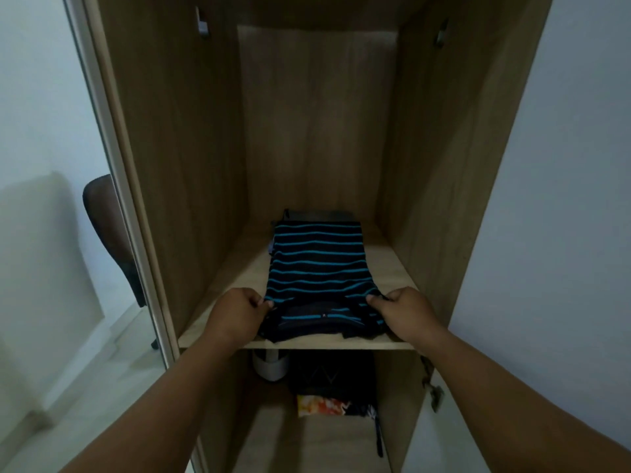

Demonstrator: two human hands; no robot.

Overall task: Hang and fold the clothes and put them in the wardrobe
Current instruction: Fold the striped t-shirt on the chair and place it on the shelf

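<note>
A folded dark shirt with teal stripes (319, 264) lies on the wooden shelf (225, 295) of the open wardrobe (177, 158). Its near end reaches the shelf's front edge. My left hand (239, 310) pinches the shirt's near left corner. My right hand (401, 308) pinches the near right corner. A grey garment (327, 214) peeks out behind the shirt at the back of the shelf.
Below the shelf sit a white container (269, 365), a dark bag (333, 373) and an orange packet (322, 405). A mirrored door (58, 233) stands open at the left and reflects a brown chair (109, 233). A white wall (563, 199) lies to the right.
</note>
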